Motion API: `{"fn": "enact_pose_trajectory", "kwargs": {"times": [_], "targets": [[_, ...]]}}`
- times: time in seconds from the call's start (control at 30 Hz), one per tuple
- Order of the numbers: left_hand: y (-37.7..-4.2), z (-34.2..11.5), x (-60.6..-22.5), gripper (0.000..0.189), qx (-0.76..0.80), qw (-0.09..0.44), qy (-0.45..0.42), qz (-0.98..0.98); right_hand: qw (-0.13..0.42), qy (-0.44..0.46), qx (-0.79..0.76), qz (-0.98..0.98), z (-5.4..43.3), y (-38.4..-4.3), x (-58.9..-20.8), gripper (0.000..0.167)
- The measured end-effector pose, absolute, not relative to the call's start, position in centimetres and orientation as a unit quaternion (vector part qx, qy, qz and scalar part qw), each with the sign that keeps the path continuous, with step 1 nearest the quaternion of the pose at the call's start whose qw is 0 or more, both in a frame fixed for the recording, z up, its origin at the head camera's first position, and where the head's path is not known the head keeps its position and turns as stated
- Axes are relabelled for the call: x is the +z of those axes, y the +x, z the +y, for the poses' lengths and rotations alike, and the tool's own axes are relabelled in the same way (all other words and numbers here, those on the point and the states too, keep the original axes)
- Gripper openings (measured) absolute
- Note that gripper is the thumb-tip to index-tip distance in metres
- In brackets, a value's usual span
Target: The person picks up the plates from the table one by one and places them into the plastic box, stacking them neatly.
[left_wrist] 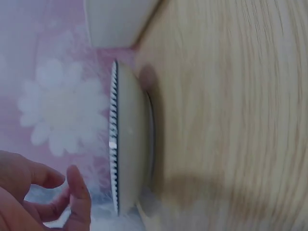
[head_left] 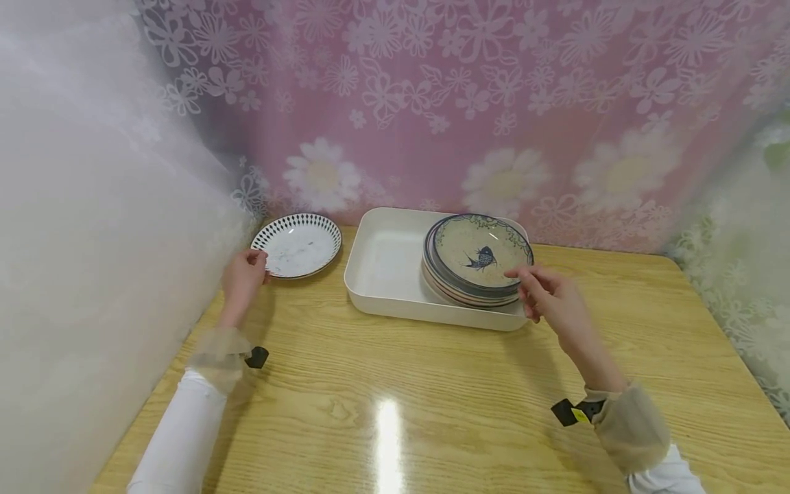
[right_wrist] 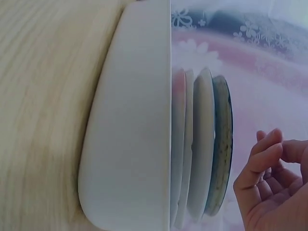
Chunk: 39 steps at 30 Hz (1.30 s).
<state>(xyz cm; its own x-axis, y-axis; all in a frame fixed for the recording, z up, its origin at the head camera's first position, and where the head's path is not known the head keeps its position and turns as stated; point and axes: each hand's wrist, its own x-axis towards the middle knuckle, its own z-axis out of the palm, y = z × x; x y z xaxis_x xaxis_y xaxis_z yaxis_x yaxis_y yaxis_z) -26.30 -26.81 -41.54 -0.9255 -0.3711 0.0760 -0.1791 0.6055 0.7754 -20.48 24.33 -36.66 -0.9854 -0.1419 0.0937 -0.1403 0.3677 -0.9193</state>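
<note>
A white plate (head_left: pixel 299 250) with a black diamond-patterned rim lies on the table at the left. My left hand (head_left: pixel 243 280) hovers at its left edge; the left wrist view shows the loosely bent fingers (left_wrist: pixel 79 195) apart from the rim. In a white rectangular tray (head_left: pixel 389 264), a stack of several plates fills the right part. The uppermost, a beige plate (head_left: pixel 457 257) with a dark blue fish, has a patterned border. Beside that plate's right edge is my right hand (head_left: pixel 558 305), fingers half bent and holding nothing; a gap separates them from the stack in the right wrist view.
The wooden table (head_left: pixel 333 384) runs up to a pink floral curtain (head_left: pixel 407 165) at the back. Whitish sheets hang along the left and right sides. The tray's raised wall (right_wrist: pixel 130 125) surrounds the lower plates.
</note>
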Motion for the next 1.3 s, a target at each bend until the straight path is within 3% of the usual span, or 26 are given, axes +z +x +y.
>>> {"fn": "enact_pose_trajectory", "kwargs": {"times": [0.17, 0.33, 0.43, 0.6, 1.3], "targets": [[-27.2, -28.3, -42.8, 0.052, -0.376, 0.063, 0.184, -0.906, 0.022, -0.094, -0.558, 0.824, 23.7, -19.6, -37.3, 0.043], [-28.0, -28.8, -44.1, 0.051, -0.545, -0.05, 0.144, -0.824, 0.045, -0.097, -0.552, 0.827, 23.0, -18.8, -38.0, 0.041], [-28.2, -28.4, -44.6, 0.05, -0.659, -0.08, 0.128, -0.737, 0.06, -0.093, -0.558, 0.823, 22.6, -18.4, -38.4, 0.041], [-28.2, -27.8, -44.6, 0.055, -0.724, -0.069, 0.138, -0.672, 0.073, -0.096, -0.568, 0.814, 22.0, -17.9, -39.1, 0.038], [-27.2, -27.3, -44.0, 0.057, -0.742, -0.037, 0.148, -0.652, 0.09, -0.097, -0.585, 0.8, 21.7, -17.2, -40.5, 0.037]]}}
